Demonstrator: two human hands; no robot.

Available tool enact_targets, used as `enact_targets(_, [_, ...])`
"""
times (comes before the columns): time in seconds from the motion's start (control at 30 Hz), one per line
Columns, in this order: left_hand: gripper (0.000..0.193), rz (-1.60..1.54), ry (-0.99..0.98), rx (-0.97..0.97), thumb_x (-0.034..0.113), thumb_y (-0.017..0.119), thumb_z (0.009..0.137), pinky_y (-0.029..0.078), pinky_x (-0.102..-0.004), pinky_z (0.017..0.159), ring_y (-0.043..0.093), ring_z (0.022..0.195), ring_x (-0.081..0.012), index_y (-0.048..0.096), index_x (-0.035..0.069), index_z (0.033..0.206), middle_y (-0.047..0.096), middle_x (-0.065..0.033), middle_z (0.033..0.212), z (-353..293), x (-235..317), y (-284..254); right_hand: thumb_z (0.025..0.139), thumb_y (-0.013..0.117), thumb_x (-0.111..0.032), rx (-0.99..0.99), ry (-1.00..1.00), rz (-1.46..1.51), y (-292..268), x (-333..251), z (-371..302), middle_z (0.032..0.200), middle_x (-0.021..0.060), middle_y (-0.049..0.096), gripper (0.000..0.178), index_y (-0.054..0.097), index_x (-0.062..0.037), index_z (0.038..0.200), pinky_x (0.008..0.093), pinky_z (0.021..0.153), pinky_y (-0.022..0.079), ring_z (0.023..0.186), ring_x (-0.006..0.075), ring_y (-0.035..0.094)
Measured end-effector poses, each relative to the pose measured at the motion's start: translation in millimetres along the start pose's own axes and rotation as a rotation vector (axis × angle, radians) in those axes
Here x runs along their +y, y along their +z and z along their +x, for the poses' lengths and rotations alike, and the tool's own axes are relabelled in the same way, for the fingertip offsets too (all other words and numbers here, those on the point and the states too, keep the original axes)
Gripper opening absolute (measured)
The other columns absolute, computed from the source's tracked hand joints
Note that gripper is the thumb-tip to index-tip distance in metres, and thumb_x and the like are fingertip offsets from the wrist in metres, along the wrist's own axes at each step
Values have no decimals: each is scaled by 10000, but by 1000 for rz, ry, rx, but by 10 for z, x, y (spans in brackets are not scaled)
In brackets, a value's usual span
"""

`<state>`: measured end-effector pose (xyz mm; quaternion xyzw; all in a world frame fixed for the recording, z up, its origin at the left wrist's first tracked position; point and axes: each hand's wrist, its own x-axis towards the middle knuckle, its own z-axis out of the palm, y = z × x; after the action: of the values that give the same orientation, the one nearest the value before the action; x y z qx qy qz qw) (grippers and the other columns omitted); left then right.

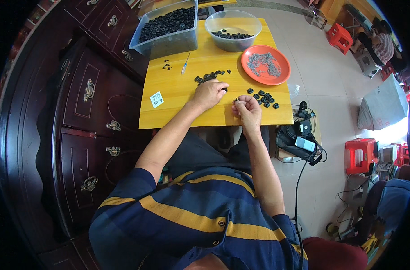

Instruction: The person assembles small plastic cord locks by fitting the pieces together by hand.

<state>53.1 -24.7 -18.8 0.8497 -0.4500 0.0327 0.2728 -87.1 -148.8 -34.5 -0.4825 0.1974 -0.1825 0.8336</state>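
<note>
Everything here is placed against the small yellow wooden table in front of the seated person. To its left stands a dark red-brown cabinet with brass drawer handles, close against the table's left edge. At the table's far left corner sits a clear rectangular tub heaped with small black parts. A white sticker lies near the table's left front area, and a thin tool with a blue handle lies just in front of the tub.

Near the table's middle is a loose cluster of small black parts. The left hand rests on the table just in front of that cluster, fingers curled down with the knuckles up; whether it grips anything underneath I cannot tell.

Just right of it, at the table's front edge, the right hand is raised slightly, thumb and fingertips pinched narrow on a tiny brass-coloured piece. A second group of black parts lies just behind and right of this hand.

At the table's far centre stands a clear round bowl holding a few black parts. Right of it, by the table's right edge, an orange plate carries small grey metal pieces.

Beyond the table's right front corner, a low stand holds a black bag with cables.
</note>
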Motion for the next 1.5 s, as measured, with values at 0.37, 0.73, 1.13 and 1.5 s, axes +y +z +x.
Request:
enact_targets(0.37, [89,-351,-80,68,59,666,806,506,-344,624,629,677,-213,611,17,861,619,-101,769,-68,131,-14,912,599,-24,-9,8,-14,-25,1,16,881,60,663,131,553,-28,1035,229,638,508,725,105,618])
enact_targets(0.73, [104,-820,-156,74,4,624,855,472,-206,620,532,670,-29,607,16,957,605,15,822,-232,188,75,926,589,-44,-30,-4,-23,-57,21,17,896,56,653,107,561,-33,1029,236,655,522,743,103,617])
enact_targets(1.13, [115,-963,-319,-24,118,631,925,465,-179,572,535,647,-17,627,39,1008,594,45,771,-290,164,8,925,591,-39,-36,-2,-26,-49,10,-7,905,55,659,117,560,-31,1037,237,669,519,755,103,620])
enact_targets(1.5, [179,-1128,-296,10,-7,610,881,479,-179,590,547,664,-19,609,16,1059,574,41,838,-334,237,88,904,604,-37,-21,-2,-22,-23,-6,-16,855,30,645,124,569,-16,1021,221,634,506,725,93,622])
